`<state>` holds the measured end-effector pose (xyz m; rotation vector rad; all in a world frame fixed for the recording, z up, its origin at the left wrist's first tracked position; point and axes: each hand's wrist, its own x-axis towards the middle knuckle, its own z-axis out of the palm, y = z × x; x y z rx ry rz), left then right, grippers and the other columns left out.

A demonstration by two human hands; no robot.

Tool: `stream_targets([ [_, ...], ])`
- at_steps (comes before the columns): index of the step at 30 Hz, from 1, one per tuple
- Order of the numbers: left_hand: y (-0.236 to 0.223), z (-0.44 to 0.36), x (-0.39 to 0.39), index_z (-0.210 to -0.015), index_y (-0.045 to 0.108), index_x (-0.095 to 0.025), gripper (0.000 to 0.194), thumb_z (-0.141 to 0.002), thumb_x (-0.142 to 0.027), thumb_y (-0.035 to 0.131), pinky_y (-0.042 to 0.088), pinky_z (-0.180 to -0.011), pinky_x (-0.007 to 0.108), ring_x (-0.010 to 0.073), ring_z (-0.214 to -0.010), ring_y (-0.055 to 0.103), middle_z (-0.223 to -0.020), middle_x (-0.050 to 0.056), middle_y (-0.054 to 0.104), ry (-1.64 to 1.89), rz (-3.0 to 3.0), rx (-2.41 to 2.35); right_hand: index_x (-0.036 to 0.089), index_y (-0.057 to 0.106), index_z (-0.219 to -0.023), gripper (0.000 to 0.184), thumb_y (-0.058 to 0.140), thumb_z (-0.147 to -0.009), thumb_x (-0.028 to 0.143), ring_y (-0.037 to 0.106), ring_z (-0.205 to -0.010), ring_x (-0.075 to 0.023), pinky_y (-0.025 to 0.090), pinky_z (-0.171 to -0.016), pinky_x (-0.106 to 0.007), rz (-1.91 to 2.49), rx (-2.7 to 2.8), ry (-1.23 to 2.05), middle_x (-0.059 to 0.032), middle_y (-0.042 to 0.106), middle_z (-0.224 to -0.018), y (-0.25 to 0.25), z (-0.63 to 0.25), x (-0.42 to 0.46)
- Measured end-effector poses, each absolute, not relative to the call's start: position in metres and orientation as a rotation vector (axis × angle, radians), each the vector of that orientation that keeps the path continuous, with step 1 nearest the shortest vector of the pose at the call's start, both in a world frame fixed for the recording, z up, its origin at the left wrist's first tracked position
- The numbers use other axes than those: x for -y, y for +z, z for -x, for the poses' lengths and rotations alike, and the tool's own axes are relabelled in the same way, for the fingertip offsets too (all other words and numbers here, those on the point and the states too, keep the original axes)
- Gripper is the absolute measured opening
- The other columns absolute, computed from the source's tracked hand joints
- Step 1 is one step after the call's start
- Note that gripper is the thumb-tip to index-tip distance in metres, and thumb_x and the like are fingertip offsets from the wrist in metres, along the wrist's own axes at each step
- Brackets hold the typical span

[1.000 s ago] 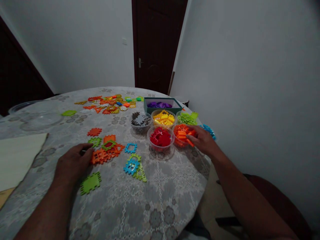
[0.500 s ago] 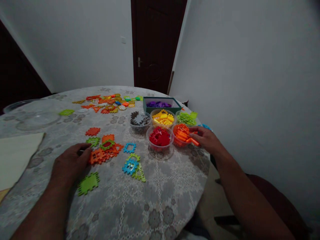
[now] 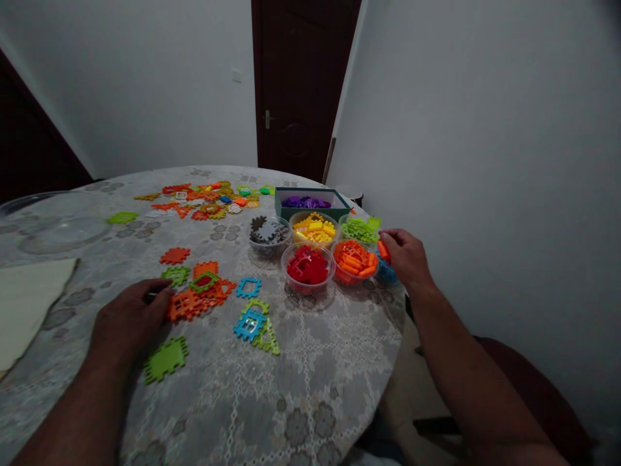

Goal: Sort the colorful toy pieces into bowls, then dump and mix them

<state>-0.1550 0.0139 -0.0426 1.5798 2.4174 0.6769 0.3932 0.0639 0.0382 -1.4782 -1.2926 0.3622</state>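
My right hand (image 3: 407,259) pinches an orange block (image 3: 383,250) between thumb and fingers. It is over a bowl of blue pieces (image 3: 387,273) at the table's right edge, which the hand partly hides. Just left of it stands a clear bowl of orange pieces (image 3: 356,261). My left hand (image 3: 133,317) rests on the table, thumb and index finger apart, its tips touching a pile of orange notched tiles (image 3: 187,304). A green frame tile with a red middle (image 3: 204,281) lies on that pile. Nearer me lies a green square tile (image 3: 166,360).
Clear bowls hold red (image 3: 307,265), yellow (image 3: 315,228), grey (image 3: 268,231) and green pieces (image 3: 359,229). Behind them is a dark green box (image 3: 339,210) of purple pieces. Blue and green tiles (image 3: 251,324) lie mid-table; a mixed heap (image 3: 208,194) lies farther back. Cream cloth (image 3: 33,304) lies left.
My right hand has lifted away from the orange bowl and moved slightly right, over the blue bowl, carrying an orange block. My left hand stays beside the orange tiles. The view has shifted a little.
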Motion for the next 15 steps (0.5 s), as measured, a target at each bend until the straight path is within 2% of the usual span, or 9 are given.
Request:
stream_targets([
  [4, -0.044, 0.156, -0.013, -0.125, 0.075, -0.028, 0.047, -0.094, -0.056, 0.053, 0.054, -0.09, 0.035, 0.0267, -0.099, 0.072, -0.117, 0.004, 0.08, 0.672, -1.602, -2.422, 0.018, 0.081, -0.1, 0.035, 0.062, -0.092, 0.046, 0.069, -0.086, -0.0225, 0.054, -0.083, -0.035, 1.537, 1.62, 0.206, -0.0082, 0.08, -0.096, 0.044, -0.392, -0.096],
  [9, -0.044, 0.156, -0.013, -0.121, 0.075, -0.028, 0.044, -0.093, -0.055, 0.054, 0.054, -0.088, 0.033, 0.0262, -0.098, 0.072, -0.112, 0.003, 0.08, 0.714, -1.611, -2.4, 0.02, 0.081, -0.107, 0.027, 0.062, -0.095, 0.034, 0.071, -0.096, -0.0222, 0.055, -0.094, -0.037, 1.614, 1.86, 0.216, -0.0081, 0.082, -0.106, 0.033, -0.388, -0.113],
  [15, -0.04, 0.15, -0.009, -0.124, 0.077, -0.022, 0.046, -0.093, -0.049, 0.057, 0.054, -0.09, 0.033, 0.0246, -0.098, 0.073, -0.117, 0.007, 0.08, 0.758, -1.581, -2.378, 0.018, 0.081, -0.115, 0.037, 0.055, -0.099, 0.037, 0.073, -0.102, -0.025, 0.054, -0.096, -0.039, 1.669, 1.882, 0.139, -0.0112, 0.082, -0.114, 0.024, -0.393, -0.103],
])
